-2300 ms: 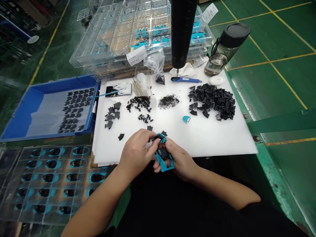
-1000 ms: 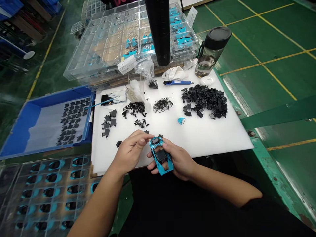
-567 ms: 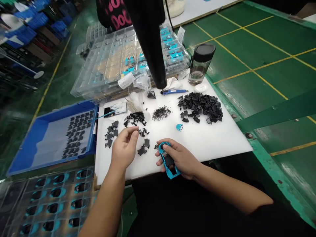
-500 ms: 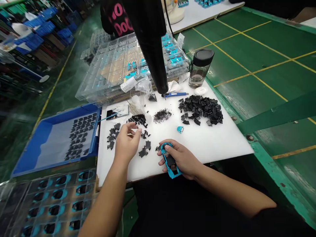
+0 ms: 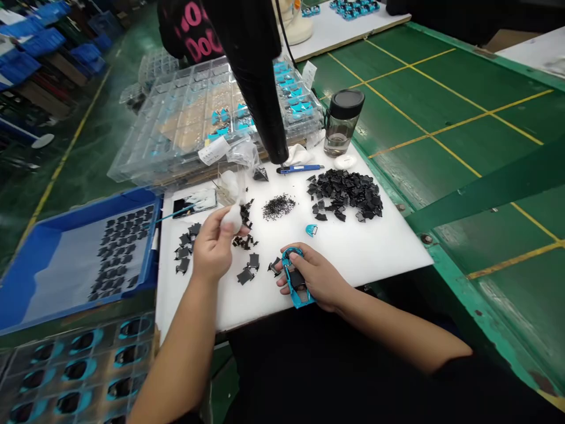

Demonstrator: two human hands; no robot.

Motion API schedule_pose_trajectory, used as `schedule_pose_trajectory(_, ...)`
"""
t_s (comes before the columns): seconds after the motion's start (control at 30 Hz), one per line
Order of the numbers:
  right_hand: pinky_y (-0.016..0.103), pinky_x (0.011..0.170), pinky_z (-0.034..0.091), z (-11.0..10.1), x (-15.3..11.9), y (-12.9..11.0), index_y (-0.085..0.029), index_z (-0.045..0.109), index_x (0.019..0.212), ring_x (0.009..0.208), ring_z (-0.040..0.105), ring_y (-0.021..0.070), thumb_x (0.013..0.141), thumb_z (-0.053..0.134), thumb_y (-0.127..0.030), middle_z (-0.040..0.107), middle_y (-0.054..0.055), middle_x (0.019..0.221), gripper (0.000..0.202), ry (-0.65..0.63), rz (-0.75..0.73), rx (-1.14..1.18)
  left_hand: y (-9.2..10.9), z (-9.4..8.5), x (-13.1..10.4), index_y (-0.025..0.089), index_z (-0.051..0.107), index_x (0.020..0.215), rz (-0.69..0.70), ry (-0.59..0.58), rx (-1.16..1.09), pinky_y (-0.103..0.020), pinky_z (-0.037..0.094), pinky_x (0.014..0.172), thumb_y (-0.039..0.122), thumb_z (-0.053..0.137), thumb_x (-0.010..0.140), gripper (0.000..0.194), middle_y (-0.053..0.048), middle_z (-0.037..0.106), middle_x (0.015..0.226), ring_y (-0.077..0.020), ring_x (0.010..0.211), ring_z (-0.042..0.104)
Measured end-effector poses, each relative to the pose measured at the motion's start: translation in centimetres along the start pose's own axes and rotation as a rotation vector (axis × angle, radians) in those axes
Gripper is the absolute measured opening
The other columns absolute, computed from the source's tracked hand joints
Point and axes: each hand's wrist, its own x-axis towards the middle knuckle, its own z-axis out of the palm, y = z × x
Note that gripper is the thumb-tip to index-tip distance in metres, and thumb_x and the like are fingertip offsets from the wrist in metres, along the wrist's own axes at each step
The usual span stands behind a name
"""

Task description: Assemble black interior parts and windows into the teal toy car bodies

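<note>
Newly clasped between thumb and fingers of the left hand [image 5: 214,244], unlike half a second ago: a smooth, rounded white object [image 5: 232,218], raised above small black pieces. Closed around a glossy turquoise shell [image 5: 302,299], over the near edge of the white board [image 5: 353,253]: the right hand [image 5: 324,277], thumb on top. Long, rounded at the far end, with a flat black insert [image 5: 296,279]. On the smooth board: a heap of angular dark pieces [image 5: 348,194], a scatter of tiny black bits [image 5: 279,207], flat notched plates [image 5: 253,261], a small turquoise part [image 5: 311,229]. To the left, a blue bin [image 5: 149,268] with dark parts in rows on white sheeting; nearer, a clear compartmented tray [image 5: 97,386] with dark-centred turquoise shells. Beyond the board, stacked clear trays [image 5: 150,132], some compartments with turquoise parts; alongside, a tinted bottle [image 5: 342,129], black-lidded, liquid inside.
</note>
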Motion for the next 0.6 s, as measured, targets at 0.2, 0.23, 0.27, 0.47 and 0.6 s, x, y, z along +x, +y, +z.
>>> schedule_pose_trajectory(0.2,0.031,0.059,0.059,0.2,0.2,0.2,-0.023,0.056,0.106,0.064,0.067,0.0131,0.094,0.061,-0.045,0.068,0.005,0.099,0.026,0.01,-0.005,-0.066,0.8,-0.4,-1.3,0.026,0.053,0.095,-0.038,-0.005,-0.373,-0.025,0.048,0.055,0.042,0.08,0.078,0.036,0.002,0.07,0.077,-0.0127,0.06,0.064)
schedule_pose_trajectory(0.23,0.031,0.058,0.06,0.2,0.2,0.1,-0.023,0.055,0.106,0.064,0.067,0.013,0.094,0.061,-0.045,0.068,0.005,0.1,0.026,0.014,-0.001,-0.087,1.0,-0.3,-1.4,0.026,0.054,0.091,-0.013,0.038,-0.388,-0.025,0.048,0.055,0.044,0.082,0.074,0.038,0.004,0.066,0.072,-0.0118,0.057,0.061)
schedule_pose_trajectory(0.27,0.031,0.058,0.06,0.3,0.2,0.1,-0.023,0.055,0.106,0.063,0.067,0.0128,0.094,0.06,-0.045,0.068,0.005,0.1,0.025,0.022,0.003,-0.109,1.0,-0.1,-1.4,0.026,0.055,0.088,0.025,0.085,-0.388,-0.026,0.048,0.056,0.047,0.084,0.071,0.04,0.005,0.063,0.07,-0.0111,0.056,0.059)
schedule_pose_trajectory(0.47,0.031,0.06,0.062,0.6,0.3,-0.1,-0.023,0.055,0.108,0.066,0.067,0.0132,0.096,0.057,-0.039,0.068,0.005,0.101,0.019,0.032,0.013,-0.196,1.0,1.5,-2.6,0.024,0.063,0.08,0.229,0.319,-0.086,-0.033,0.049,0.056,0.077,0.07,0.068,0.055,0.0,0.058,0.069,-0.0171,0.063,0.059)
schedule_pose_trajectory(0.6,0.031,0.06,0.062,0.6,0.3,0.0,-0.024,0.055,0.11,0.067,0.067,0.014,0.098,0.053,-0.036,0.066,0.005,0.098,0.018,0.021,0.007,-0.217,1.2,2.2,-3.7,0.025,0.064,0.085,0.395,0.235,0.057,-0.035,0.052,0.06,0.069,0.061,0.083,0.045,-0.001,0.061,0.071,-0.0185,0.066,0.063)
